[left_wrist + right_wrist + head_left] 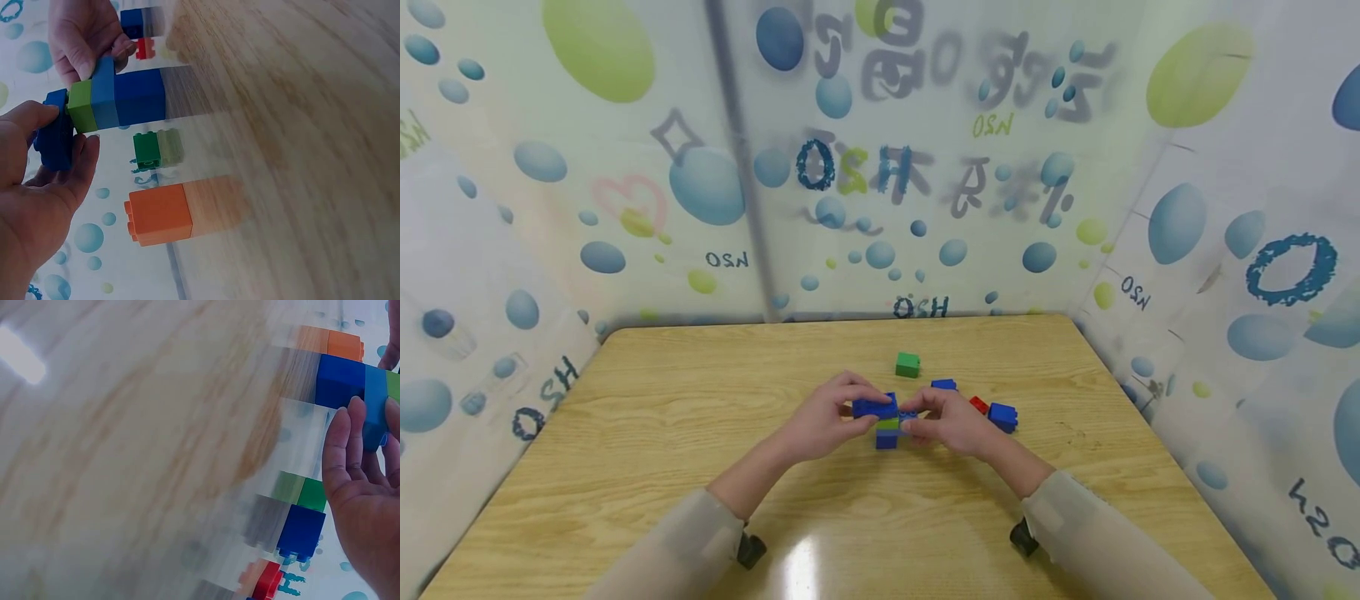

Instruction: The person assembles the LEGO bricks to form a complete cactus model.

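Note:
A small stack stands on the table: a dark blue block (pixel 886 440) at the bottom, a lighter blue brick (pixel 104 94) across it, and a lime green brick (pixel 82 107) above. My left hand (pixel 827 422) pinches a long dark blue brick (pixel 874 408) between thumb and fingers at the top of the green one. Whether the two are pressed fully together, I cannot tell. From the other side, my right hand (pixel 953 423) holds the lighter blue brick by its projecting end, thumb and fingers on either side. Its studs partly show in the head view.
Behind the stack lies a green brick (pixel 907 365). To the right are a blue brick (pixel 943 384), a red brick (pixel 977 405) and another blue brick (pixel 1003 417). An orange brick (pixel 159 215) shows in the left wrist view. Patterned curtains border the wooden table (pixel 715 367).

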Demonstrator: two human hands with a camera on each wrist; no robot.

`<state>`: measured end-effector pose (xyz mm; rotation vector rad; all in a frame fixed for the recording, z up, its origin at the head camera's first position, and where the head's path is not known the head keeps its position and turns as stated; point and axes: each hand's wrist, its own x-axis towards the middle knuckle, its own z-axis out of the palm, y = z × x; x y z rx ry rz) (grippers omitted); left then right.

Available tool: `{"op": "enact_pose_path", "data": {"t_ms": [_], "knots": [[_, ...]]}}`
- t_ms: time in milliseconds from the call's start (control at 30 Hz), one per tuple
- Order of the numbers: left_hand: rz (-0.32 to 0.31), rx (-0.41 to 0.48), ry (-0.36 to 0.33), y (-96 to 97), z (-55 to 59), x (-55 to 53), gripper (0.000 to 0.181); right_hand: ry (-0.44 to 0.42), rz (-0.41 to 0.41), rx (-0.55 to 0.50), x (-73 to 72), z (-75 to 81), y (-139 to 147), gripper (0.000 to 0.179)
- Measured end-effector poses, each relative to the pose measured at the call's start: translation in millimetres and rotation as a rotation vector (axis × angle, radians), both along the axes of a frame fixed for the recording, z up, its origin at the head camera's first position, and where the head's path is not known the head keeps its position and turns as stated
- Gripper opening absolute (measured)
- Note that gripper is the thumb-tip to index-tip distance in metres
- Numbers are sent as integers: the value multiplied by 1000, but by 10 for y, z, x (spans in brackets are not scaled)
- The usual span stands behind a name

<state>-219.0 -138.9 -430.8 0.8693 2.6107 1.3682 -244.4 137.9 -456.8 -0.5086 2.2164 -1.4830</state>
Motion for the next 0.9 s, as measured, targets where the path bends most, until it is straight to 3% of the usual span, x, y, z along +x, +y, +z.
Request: {"op": "enact_pose_path", "data": {"t_ms": [300,733,900], "knots": [[23,14,-63,32,-9,-45,23,-9,2,-11,-9,-2,1,31],[6,-44,34,62,25,-30,17,7,3,0,0,-7,2,30],[16,-61,16,69,43,-31,18,16,6,0,0,-7,1,29]]}}
